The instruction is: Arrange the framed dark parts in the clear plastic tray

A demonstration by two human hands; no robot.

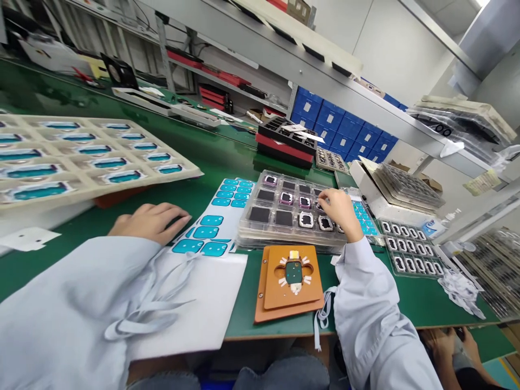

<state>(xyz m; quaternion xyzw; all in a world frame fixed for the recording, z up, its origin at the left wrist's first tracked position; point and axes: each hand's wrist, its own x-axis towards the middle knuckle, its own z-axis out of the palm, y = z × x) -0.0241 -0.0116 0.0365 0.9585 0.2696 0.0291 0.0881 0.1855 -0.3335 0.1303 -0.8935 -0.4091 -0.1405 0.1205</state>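
Observation:
My right hand (336, 208) reaches over a stacked clear plastic tray (292, 235). Its thumb and fingertips are pinched together at a framed part near the tray's right side; how much of the part they hold is hidden. Several square frames and dark square pads sit in the tray's compartments. My left hand (152, 223) lies on the green table with its fingers spread, holding nothing, beside a sheet of blue stickers (205, 232). An orange fixture (270, 287) stands near the front edge, between my arms, with a dark green square piece (293, 273) at its centre.
At the left is a large beige tray (81, 142) of blue-faced parts. A white foam sheet (219, 303) lies by my left sleeve. Behind stand a black and red box (284, 153) and blue bins (331, 120). Another tray of frames (412, 249) and a person's hands (442, 346) are at the right.

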